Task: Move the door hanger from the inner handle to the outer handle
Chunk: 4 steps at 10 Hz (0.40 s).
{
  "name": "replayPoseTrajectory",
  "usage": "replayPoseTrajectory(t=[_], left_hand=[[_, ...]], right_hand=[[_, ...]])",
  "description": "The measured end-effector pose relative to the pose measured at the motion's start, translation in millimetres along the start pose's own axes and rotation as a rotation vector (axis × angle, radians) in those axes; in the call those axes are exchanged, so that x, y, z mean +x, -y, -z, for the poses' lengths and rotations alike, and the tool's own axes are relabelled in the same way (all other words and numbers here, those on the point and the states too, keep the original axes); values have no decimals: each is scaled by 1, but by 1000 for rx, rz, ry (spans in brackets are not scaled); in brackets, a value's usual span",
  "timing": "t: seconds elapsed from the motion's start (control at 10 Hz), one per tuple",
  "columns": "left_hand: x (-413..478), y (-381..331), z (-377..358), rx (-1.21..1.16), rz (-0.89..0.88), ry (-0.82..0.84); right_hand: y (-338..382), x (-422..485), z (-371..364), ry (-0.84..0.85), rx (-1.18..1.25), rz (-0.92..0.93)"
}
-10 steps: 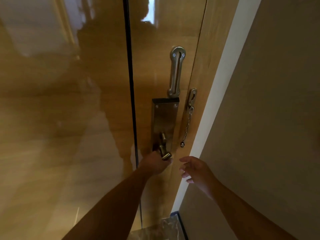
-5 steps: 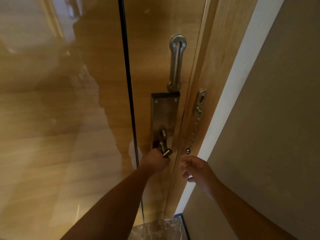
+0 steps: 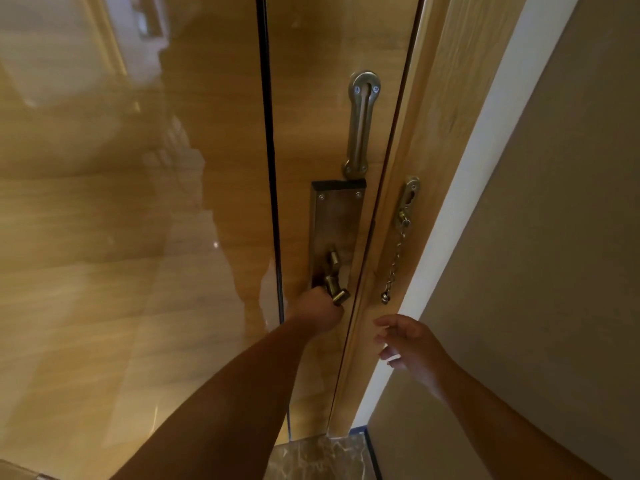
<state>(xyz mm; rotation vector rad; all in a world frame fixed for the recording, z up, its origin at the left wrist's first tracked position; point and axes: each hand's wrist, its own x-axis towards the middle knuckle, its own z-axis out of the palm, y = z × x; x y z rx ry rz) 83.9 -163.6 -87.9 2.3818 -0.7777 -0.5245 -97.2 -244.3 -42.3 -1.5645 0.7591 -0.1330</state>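
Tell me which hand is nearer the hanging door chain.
Right. The right hand hovers open just below the door chain and its dangling end, not touching it. The left hand grips the door handle, farther left.

Count: one door (image 3: 207, 237), one handle (image 3: 334, 285), one lock plate (image 3: 334, 223), one slide track (image 3: 360, 126), one security chain (image 3: 394, 258), two hands.

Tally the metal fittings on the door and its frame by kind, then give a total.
Slotted chain-guard track: 1
Rectangular lock plate: 1
Lever handle, gripped by the left hand: 1
Chain anchor plate on the frame: 1
Hanging chain: 1
Total: 5
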Motion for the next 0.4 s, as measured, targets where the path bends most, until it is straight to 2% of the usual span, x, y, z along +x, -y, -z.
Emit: replayPoseTrajectory(t=[0.1, 0.2, 0.4], left_hand=[[-13, -8, 23, 213, -27, 3], [-29, -13, 51, 491, -165, -29], [-78, 24, 88, 627, -149, -28]], right_hand=[[9, -11, 1, -13, -3, 4], [20, -21, -9, -11, 6, 6], [21, -48, -43, -72, -57, 77]])
